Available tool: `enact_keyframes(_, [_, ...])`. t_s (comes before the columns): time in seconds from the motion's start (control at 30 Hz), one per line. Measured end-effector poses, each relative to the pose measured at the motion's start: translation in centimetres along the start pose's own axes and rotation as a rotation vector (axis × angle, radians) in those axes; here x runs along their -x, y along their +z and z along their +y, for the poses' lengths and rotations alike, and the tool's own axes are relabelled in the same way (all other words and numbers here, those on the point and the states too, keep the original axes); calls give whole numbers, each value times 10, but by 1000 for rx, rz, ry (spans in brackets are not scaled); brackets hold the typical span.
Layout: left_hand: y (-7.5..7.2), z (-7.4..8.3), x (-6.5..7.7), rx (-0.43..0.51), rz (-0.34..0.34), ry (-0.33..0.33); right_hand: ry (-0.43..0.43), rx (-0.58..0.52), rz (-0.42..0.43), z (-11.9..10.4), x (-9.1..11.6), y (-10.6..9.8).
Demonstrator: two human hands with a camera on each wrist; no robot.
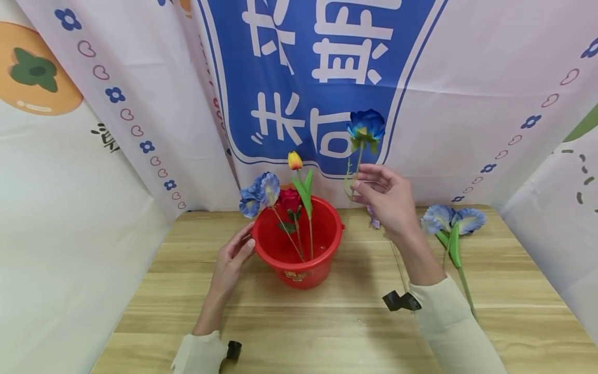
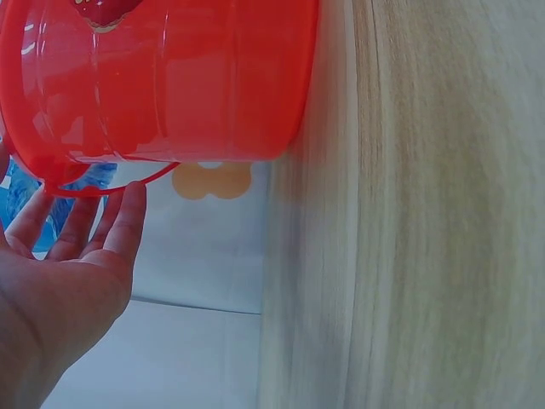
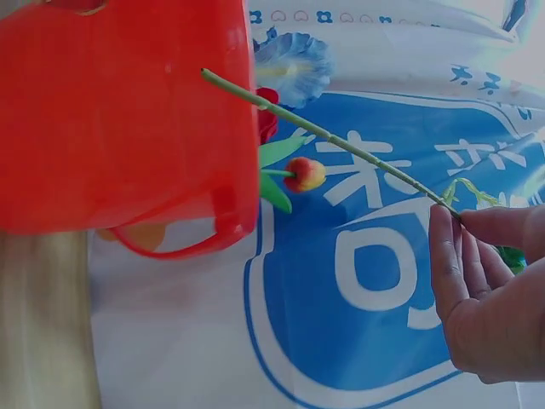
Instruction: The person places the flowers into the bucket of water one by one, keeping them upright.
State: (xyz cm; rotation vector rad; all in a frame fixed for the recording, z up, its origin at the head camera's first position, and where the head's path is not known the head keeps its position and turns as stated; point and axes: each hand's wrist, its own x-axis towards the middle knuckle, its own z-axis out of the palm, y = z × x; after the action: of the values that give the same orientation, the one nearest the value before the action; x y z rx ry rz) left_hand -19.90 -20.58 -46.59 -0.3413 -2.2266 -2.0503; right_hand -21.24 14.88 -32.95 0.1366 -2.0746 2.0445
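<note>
In the head view, my right hand pinches the green stem of a blue artificial flower between thumb and fingers, its bloom upward. The stem slants down beside the bucket in the right wrist view. My left hand touches the left side of the red bucket near its rim. In the left wrist view, the fingers lie fairly straight against the bucket's thin red handle. Inside the bucket stand a pale blue iris, a red rose and a yellow-orange tulip.
Another pale blue iris with green leaves lies at the right of the wooden table. A purple flower is partly hidden behind my right hand. A printed cloth hangs along the back.
</note>
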Motion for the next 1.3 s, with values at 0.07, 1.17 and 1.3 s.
enact_keyframes(0.07, [0, -1, 0, 6, -2, 11, -18, -6, -1, -4, -2, 4])
enact_keyframes(1.17, [0, -2, -1, 18, -9, 9, -26, -30, -41, 15, -22, 44])
enact_keyframes(1.3, [0, -2, -1, 22, -8, 5, -10, -15, -41, 25, -23, 46])
